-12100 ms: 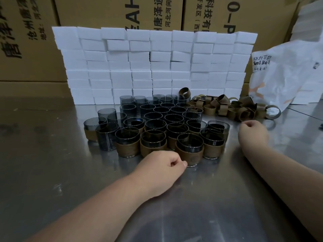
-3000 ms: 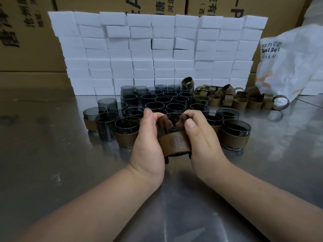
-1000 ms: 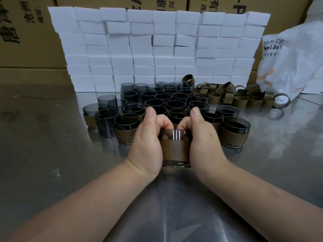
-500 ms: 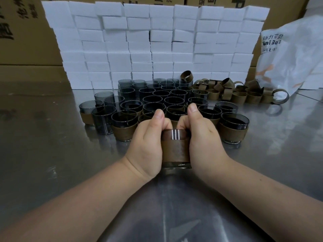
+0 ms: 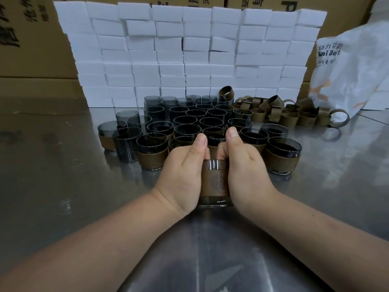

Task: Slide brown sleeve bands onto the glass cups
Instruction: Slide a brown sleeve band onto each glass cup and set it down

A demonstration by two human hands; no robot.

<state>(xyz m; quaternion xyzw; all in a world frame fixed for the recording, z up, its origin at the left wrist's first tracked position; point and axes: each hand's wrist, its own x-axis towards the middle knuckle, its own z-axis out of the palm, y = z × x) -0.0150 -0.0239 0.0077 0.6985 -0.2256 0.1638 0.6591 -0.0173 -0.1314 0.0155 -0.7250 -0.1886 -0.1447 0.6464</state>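
Two hands in shot, left hand (image 5: pixel 182 175) and right hand (image 5: pixel 247 171), holding one cup (image 5: pixel 214 165). Behind sit roughly thirty glass cups (image 5: pixel 195 113), too crowded to count exactly. About twenty loose bands (image 5: pixel 290 120), dozens of white blocks (image 5: pixel 189 49), one white bag (image 5: pixel 353 70).

The bare left forearm (image 5: pixel 105 239) comes in from the near left and the bare right forearm (image 5: pixel 315 232) from the near right, meeting at the middle. The left hand (image 5: pixel 181 173) and right hand (image 5: pixel 248 171) face each other, palms inward, gripping either side of a glass cup (image 5: pixel 214 165) that wears a brown sleeve band (image 5: pixel 214 184), with their fingers curled out of sight behind it. Both thumbs point toward the far side, the left thumb (image 5: pixel 197 144) a little nearer than the right thumb (image 5: pixel 231 135), tips close together.
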